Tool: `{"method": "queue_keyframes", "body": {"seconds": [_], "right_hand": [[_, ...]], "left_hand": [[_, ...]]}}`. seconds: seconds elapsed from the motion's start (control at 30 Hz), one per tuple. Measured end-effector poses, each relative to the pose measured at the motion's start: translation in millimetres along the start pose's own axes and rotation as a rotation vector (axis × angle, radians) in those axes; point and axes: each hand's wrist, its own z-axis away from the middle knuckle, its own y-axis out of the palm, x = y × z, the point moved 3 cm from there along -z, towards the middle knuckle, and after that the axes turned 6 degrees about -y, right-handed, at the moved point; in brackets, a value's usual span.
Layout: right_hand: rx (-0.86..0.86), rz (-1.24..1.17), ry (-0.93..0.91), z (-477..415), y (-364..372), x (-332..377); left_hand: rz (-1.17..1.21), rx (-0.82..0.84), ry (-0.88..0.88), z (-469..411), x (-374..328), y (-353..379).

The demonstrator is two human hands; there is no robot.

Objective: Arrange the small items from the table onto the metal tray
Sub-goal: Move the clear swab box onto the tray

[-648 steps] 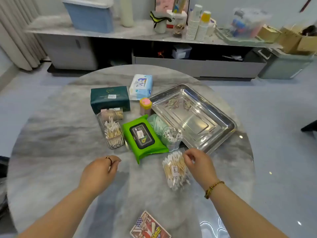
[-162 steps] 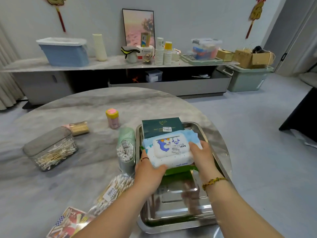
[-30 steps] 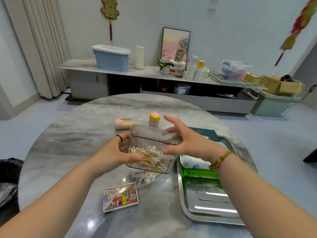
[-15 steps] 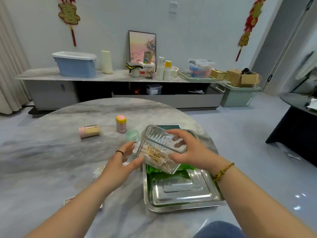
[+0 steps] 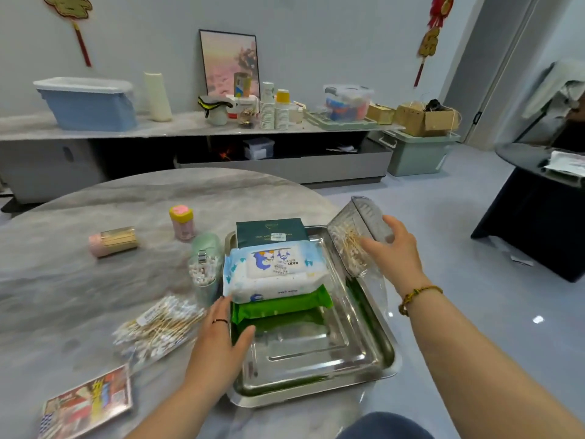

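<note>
The metal tray [image 5: 316, 365] lies on the round marble table. In its far half sit a dark green box [image 5: 270, 231] and a white baby-wipes pack [image 5: 272, 269] stacked on a green wipes pack [image 5: 281, 305]. My right hand [image 5: 391, 248] grips a clear box of cotton swabs [image 5: 354, 236], tilted on end over the tray's right rim. My left hand [image 5: 218, 337] rests open on the tray's left rim, fingertips at the wipes packs. Left of the tray stand a clear swab cup [image 5: 204, 274] and a bag of swabs [image 5: 158, 326].
A pink jar with a yellow lid [image 5: 182, 221] and a toothpick holder on its side [image 5: 112, 240] sit further back on the table. A colourful card [image 5: 87, 403] lies at the near left. A long sideboard [image 5: 190, 125] and a dark table [image 5: 538, 198] stand beyond.
My right hand has carried the clear swab box from above the tray's middle to its right rim. My left hand has let go of the box and dropped onto the tray's left rim.
</note>
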Motion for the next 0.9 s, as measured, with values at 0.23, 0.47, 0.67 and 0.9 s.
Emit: {"method": "queue_keyframes", "body": {"seconds": [0.23,0.47,0.67,0.9], "right_hand": [[0.010,0.170,0.082,-27,45,-12],[0.067,0.358,0.066,-38,74,-5],[0.079,0.455,0.113,-39,90,-15],[0.273,0.286,-0.020,-36,85,-18]], "left_hand": [[0.036,0.002,-0.045,-4,3,13],[0.084,0.013,-0.025,-4,7,15],[0.096,-0.044,-0.009,-1,8,12],[0.090,-0.024,0.043,-8,3,10]]}}
